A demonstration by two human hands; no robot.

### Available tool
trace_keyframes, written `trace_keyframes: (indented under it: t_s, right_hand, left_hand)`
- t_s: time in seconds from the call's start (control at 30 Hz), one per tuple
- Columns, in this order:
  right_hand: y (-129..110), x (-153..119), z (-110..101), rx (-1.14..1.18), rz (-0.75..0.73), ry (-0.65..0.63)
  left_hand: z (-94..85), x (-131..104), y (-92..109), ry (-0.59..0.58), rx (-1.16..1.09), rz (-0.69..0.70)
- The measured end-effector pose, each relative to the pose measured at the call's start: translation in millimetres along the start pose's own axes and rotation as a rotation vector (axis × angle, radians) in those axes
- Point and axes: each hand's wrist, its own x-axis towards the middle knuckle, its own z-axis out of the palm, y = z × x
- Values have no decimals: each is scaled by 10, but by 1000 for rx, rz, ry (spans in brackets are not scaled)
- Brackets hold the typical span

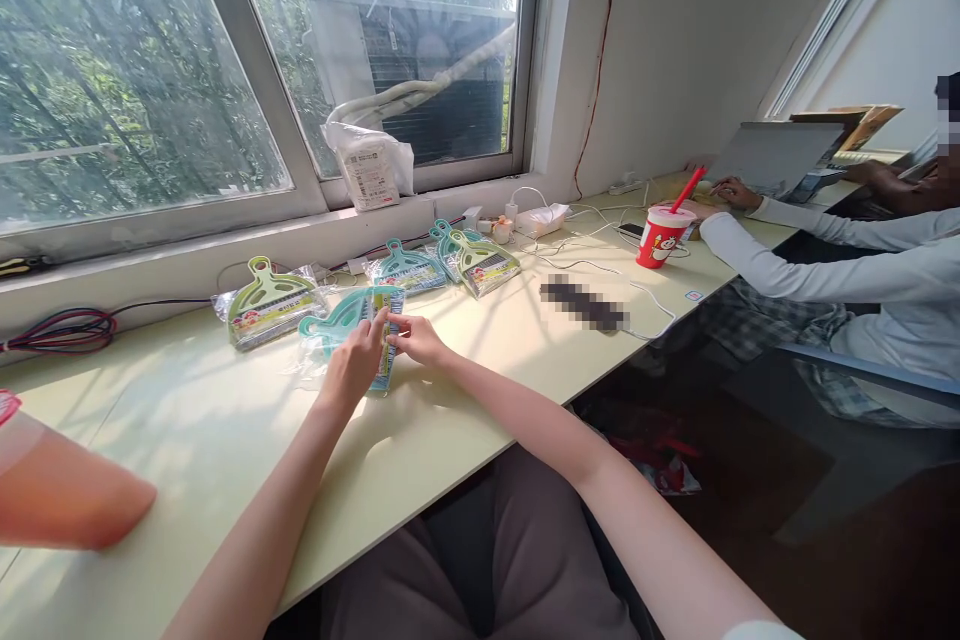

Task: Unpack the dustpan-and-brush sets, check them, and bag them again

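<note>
A teal dustpan-and-brush set [337,320] lies on the table in front of me, with clear plastic wrap around its left side. Its handle points left, and a yellow-and-blue label strip runs along its right side. My left hand [354,360] rests over the set with its fingers closed on the label strip. From the right, my right hand [417,338] pinches the strip's edge between thumb and fingers. Behind them lie more wrapped sets: a green dustpan set [274,305] to the left, a teal dustpan set [409,268], and another green dustpan set [480,262] overlapping a further teal one.
An orange drink cup [67,485] stands at the near left. A red cup [658,235] with a straw, white cables [600,265] and a blurred dark object [585,303] are to the right. Coiled wires [71,330] lie by the window. A person's sleeve [795,260] reaches over the table's far end.
</note>
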Motion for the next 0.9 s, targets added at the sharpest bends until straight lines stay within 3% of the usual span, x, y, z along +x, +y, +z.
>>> trace_keyframes:
  t_s: [0.13, 0.37, 0.6, 0.7, 0.8, 0.83, 0.9]
  right_hand:
    - [-101, -22, -49, 35, -5, 48]
    - [-212, -49, -71, 66, -9, 187]
    - [-235, -67, -66, 61, -69, 315]
    - [-266, -77, -69, 103, -75, 298]
    - [-296, -75, -79, 172, -87, 266]
    - [-300, -70, -81, 195, -91, 249]
    - [-292, -57, -77, 219, -87, 206]
  left_hand:
    - [66, 9, -35, 100, -103, -33]
    - [107, 18, -100, 133, -55, -45]
    - [166, -22, -62, 167, -213, 79]
    - [175, -19, -64, 321, -402, -48]
    - [175, 31, -93, 590, -701, -335]
    - [180, 56, -110, 628, -853, -445]
    - [206, 104, -150, 575, -1198, -631]
